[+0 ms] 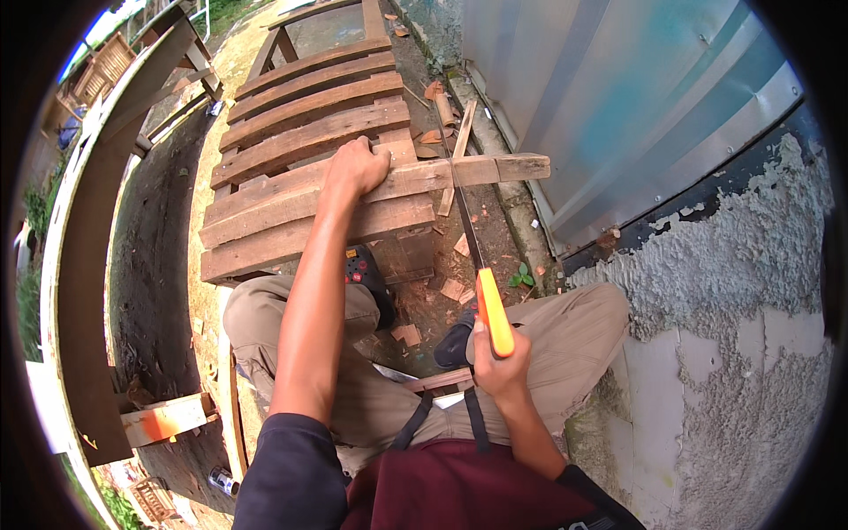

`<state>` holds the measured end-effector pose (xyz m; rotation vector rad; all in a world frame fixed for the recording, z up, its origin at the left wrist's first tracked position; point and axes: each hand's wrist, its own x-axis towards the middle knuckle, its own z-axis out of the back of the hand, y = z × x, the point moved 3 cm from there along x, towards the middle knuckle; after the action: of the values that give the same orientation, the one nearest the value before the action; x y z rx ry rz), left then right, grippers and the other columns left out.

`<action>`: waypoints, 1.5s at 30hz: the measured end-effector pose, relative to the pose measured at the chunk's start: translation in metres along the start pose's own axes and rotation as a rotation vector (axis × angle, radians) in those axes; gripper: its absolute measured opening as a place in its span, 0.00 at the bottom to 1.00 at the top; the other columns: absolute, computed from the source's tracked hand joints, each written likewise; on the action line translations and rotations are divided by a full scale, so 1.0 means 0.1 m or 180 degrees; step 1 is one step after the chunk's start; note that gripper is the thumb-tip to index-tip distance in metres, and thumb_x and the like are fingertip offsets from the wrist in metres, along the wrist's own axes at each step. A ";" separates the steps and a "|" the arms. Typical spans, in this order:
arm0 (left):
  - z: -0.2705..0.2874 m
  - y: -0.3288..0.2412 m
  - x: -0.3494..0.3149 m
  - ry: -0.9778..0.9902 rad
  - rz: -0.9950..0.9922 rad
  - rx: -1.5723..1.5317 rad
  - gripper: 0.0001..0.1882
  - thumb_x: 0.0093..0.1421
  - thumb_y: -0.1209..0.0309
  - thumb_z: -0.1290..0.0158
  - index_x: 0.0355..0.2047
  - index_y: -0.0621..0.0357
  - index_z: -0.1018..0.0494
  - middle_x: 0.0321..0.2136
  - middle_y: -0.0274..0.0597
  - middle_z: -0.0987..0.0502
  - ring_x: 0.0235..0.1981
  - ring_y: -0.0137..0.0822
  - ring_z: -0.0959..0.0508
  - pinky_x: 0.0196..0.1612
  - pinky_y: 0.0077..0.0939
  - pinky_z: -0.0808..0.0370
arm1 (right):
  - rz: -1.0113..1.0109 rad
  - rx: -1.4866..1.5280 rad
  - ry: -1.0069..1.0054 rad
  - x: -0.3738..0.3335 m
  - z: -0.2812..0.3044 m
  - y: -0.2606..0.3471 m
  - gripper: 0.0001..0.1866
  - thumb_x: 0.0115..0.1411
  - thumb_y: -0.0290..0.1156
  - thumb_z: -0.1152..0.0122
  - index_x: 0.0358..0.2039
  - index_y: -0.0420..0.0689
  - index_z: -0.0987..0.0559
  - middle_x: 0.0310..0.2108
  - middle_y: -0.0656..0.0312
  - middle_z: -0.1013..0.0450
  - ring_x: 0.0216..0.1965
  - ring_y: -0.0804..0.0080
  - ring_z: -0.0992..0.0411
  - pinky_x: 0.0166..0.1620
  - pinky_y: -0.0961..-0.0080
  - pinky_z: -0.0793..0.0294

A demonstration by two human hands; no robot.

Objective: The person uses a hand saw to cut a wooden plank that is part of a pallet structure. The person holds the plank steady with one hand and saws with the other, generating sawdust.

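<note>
My left hand [355, 166] presses flat on a long wooden plank [415, 178] that lies across a slatted wooden pallet [300, 132]. The plank's right end [521, 166] juts out past the pallet. My right hand [499, 362] grips the orange handle [494, 311] of a handsaw. Its dark blade [459, 199] runs up and away from me and crosses the plank just right of the pallet edge. My knees in beige trousers sit on either side of the saw.
A corrugated metal wall [618, 97] and rough plaster wall [733, 291] stand close on the right. Wood offcuts and chips [455, 287] litter the ground below the plank. A curved timber frame [88, 265] runs along the left. Another pallet-like frame [327, 22] lies beyond.
</note>
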<state>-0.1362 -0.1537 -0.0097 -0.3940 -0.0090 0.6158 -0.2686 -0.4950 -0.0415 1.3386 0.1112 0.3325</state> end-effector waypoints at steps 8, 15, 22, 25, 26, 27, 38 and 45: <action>-0.10 0.06 0.01 -0.0241 -0.0336 0.0125 0.29 0.62 0.58 0.58 0.52 0.72 0.27 0.55 0.67 0.25 0.60 0.58 0.27 0.65 0.46 0.33 | -0.0250 0.0121 0.0006 0.46 -0.01 0.28 0.15 0.65 0.29 0.38 0.22 0.37 0.26 0.16 0.71 0.34 0.19 0.85 0.38 0.23 0.75 0.41; 0.02 0.01 0.14 0.0052 -0.0193 0.0115 0.32 0.61 0.59 0.58 0.59 0.72 0.31 0.61 0.64 0.30 0.65 0.55 0.31 0.68 0.44 0.36 | 0.0210 -0.0096 -0.0126 1.32 -0.46 0.15 0.17 0.63 0.34 0.37 0.22 0.35 0.24 0.15 0.64 0.30 0.18 0.77 0.33 0.26 0.71 0.33; 0.00 0.05 0.06 0.0035 -0.0085 0.0046 0.33 0.61 0.58 0.57 0.60 0.71 0.31 0.62 0.63 0.30 0.64 0.55 0.30 0.68 0.43 0.35 | -0.0074 0.0013 -0.0155 0.17 -0.05 0.26 0.14 0.65 0.31 0.36 0.24 0.36 0.23 0.17 0.68 0.31 0.20 0.83 0.36 0.24 0.74 0.38; -0.02 0.09 0.03 0.0013 -0.0146 0.0021 0.33 0.60 0.59 0.57 0.59 0.71 0.29 0.62 0.62 0.29 0.64 0.55 0.29 0.68 0.44 0.35 | -0.0522 -0.0079 0.0237 -0.59 0.42 0.43 0.09 0.65 0.25 0.39 0.29 0.33 0.22 0.18 0.62 0.29 0.23 0.82 0.30 0.26 0.73 0.32; -0.02 0.05 0.00 0.0031 -0.0099 0.0031 0.32 0.60 0.59 0.57 0.59 0.71 0.30 0.62 0.62 0.29 0.64 0.55 0.29 0.68 0.43 0.35 | -0.0496 -0.0108 0.0221 -0.61 0.43 0.47 0.08 0.65 0.25 0.39 0.30 0.33 0.22 0.18 0.62 0.29 0.23 0.82 0.30 0.27 0.74 0.31; -0.04 0.02 -0.06 0.0051 -0.0047 0.0041 0.32 0.60 0.59 0.57 0.59 0.71 0.30 0.61 0.62 0.29 0.64 0.54 0.30 0.68 0.43 0.35 | -0.0472 -0.0136 0.0211 -0.62 0.44 0.50 0.08 0.65 0.24 0.40 0.30 0.33 0.22 0.18 0.62 0.29 0.23 0.82 0.30 0.27 0.74 0.31; 0.09 -0.07 0.09 0.0077 -0.0084 -0.0023 0.33 0.58 0.61 0.56 0.59 0.71 0.30 0.62 0.63 0.29 0.65 0.54 0.31 0.67 0.43 0.35 | 0.0371 -0.0160 -0.0310 1.36 -0.49 0.13 0.19 0.63 0.34 0.38 0.18 0.37 0.27 0.13 0.67 0.32 0.16 0.77 0.35 0.22 0.69 0.37; 0.03 0.05 0.03 -0.0062 -0.0084 -0.0006 0.33 0.57 0.60 0.56 0.57 0.72 0.27 0.59 0.65 0.27 0.63 0.56 0.28 0.66 0.44 0.33 | -0.0332 0.0011 0.0100 -0.18 0.17 0.21 0.10 0.63 0.26 0.40 0.26 0.34 0.22 0.17 0.59 0.29 0.22 0.79 0.30 0.26 0.71 0.33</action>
<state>-0.1369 -0.1467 -0.0093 -0.3893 -0.0334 0.5935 -0.2846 -0.5122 -0.0189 1.3261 0.2073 0.2652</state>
